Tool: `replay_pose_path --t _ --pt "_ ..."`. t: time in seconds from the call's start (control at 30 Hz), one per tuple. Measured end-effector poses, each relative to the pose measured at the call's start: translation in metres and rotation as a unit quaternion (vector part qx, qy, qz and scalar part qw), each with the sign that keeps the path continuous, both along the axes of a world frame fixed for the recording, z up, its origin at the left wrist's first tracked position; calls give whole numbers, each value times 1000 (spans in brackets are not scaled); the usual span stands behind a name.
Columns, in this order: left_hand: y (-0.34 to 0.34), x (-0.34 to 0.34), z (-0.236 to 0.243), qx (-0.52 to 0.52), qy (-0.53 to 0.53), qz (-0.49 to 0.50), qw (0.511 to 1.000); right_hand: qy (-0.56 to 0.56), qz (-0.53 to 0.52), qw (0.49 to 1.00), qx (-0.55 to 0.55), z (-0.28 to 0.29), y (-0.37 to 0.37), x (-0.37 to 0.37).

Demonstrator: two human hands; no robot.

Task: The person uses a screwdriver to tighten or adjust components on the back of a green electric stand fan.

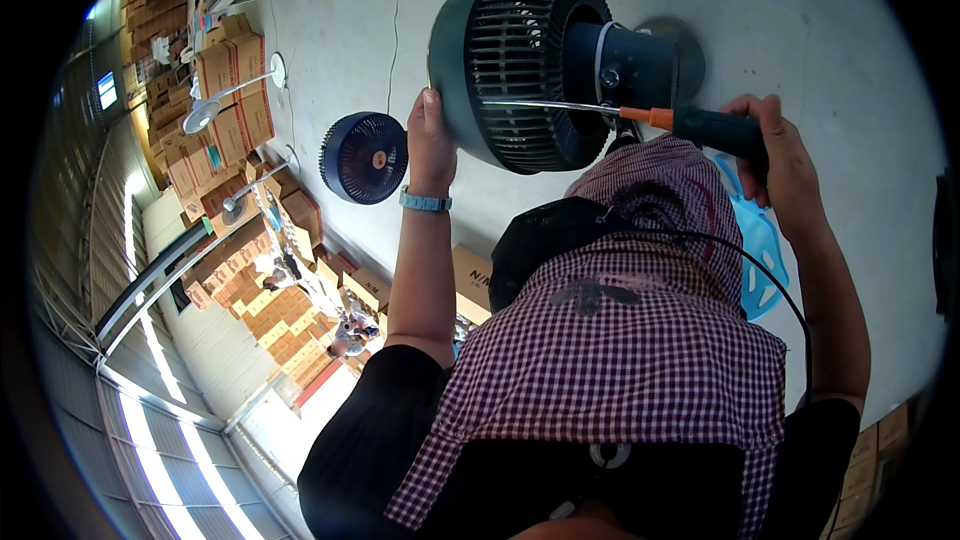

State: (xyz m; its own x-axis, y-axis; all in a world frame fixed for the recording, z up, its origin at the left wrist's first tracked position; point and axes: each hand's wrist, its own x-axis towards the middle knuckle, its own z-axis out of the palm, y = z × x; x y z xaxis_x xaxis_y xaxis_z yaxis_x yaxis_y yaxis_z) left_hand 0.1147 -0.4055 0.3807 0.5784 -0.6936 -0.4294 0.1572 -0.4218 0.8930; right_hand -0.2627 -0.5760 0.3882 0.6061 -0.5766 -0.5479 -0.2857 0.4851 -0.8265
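Observation:
A dark green fan head (455, 65) with a black slatted back grille lies sideways in front of me, its neck and round base (690, 60) pointing right. My left hand (433, 140) grips the fan's left rim, thumb up along the edge; the other fingers are mostly hidden. In my right hand (785, 160) is a screwdriver (715, 128) with a dark green and orange handle, fingers wrapped round the handle's end. Its long metal shaft points left across the grille. Whether the tip touches the slats or passes between them I cannot tell.
A round dark blue fan front (364, 158) is to the left of my left hand. A light blue plastic stool (760, 250) shows beside my right forearm. Cartons (235, 80), standing white fans (203, 115) and several people are farther left. A cable (394, 30) trails across the floor.

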Motion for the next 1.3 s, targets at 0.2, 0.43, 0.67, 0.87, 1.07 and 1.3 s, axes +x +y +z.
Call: replay_pose_path --t 0.2,0.43,0.67,0.87,1.07,1.3 --pt "-3 0 0 2 -10 5 1000 -83 -3 972 -220 0 3 3" --pt "-1 4 -4 -10 -7 -8 1000 32 55 990 125 8 -19 -8" --pt "-7 -2 1 -2 -13 -4 1000 -49 -86 948 -301 2 10 16" --pt "5 8 -4 4 26 -23 999 -140 -58 976 154 7 -6 -1" --pt "-4 -3 0 5 -14 8 1000 -52 -48 992 -104 5 0 8" --pt "-4 3 -2 1 -15 -6 1000 -8 -39 995 95 14 -10 1"
